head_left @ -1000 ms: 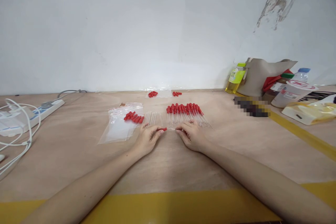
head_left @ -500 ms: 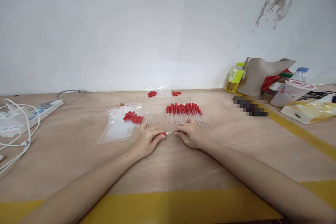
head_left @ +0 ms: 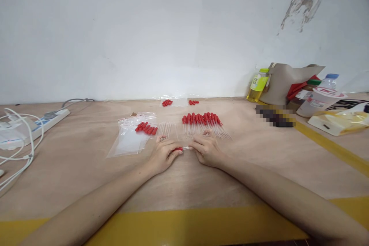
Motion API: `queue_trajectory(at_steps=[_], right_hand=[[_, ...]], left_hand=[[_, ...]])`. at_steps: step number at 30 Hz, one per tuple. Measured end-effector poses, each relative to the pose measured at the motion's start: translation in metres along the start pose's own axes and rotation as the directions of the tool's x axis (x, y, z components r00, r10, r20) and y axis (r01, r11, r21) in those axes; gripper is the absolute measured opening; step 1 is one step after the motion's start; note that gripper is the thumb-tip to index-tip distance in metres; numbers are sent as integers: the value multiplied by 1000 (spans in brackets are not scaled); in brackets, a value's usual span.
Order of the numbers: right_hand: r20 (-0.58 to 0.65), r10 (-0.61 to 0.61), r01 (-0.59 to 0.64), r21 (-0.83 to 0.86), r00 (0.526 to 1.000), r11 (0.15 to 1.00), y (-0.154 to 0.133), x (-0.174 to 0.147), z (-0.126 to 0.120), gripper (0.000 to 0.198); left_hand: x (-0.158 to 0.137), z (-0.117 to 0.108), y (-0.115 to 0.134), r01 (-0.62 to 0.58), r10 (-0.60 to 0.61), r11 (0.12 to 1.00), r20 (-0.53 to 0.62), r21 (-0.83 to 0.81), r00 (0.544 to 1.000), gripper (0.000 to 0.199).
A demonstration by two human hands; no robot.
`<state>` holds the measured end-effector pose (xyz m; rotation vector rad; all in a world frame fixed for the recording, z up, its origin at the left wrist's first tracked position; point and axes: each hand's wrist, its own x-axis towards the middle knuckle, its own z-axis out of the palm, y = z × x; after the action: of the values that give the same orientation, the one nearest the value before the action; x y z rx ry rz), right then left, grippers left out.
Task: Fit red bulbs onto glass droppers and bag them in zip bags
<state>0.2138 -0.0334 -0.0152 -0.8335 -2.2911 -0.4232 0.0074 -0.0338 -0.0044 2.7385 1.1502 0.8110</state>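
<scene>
Between finger and thumb of my left hand (head_left: 163,154) is a red rubber bulb (head_left: 179,148), partly hidden by the fingers. My right hand (head_left: 208,150) pinches a thin clear dropper tube (head_left: 186,148), whose near end meets the bulb; how deep it sits I cannot tell. Just beyond my right hand lies a row of droppers with red bulbs (head_left: 201,118). Several bare tubes (head_left: 165,128) rest side by side past my left hand. Loose red bulbs (head_left: 146,128) lie on a clear plastic bag (head_left: 127,144) to the left.
Small groups of red bulbs (head_left: 167,103) lie on clear plastic near the wall. At left are a power strip (head_left: 54,121) and white cables (head_left: 30,138). Along the right stand a yellow drink bottle (head_left: 257,86), a grey bag (head_left: 276,84) and a cup (head_left: 319,103). Yellow tape (head_left: 201,223) edges the table.
My right hand has shifted slightly toward me, its fingers now further over the tube. More of the red bulb shows at my left fingertips.
</scene>
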Motion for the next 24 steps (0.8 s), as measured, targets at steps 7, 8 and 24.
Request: queue_trajectory(at_steps=[7,8,24], right_hand=[[79,23,-20,-29,997,999,-5,6,-1,27],[108,25,-20,-52,994,998,-6,8,-4,26],[360,758,-780,-117,543,614,26,97,24,24]], left_hand=[[3,-2,0,-24,24,996,-1,88,1000,24],[4,-4,-1,-27,28,993,-6,113,1000,24],[4,-28,-65,423,-281,850,-409,313,868,22]])
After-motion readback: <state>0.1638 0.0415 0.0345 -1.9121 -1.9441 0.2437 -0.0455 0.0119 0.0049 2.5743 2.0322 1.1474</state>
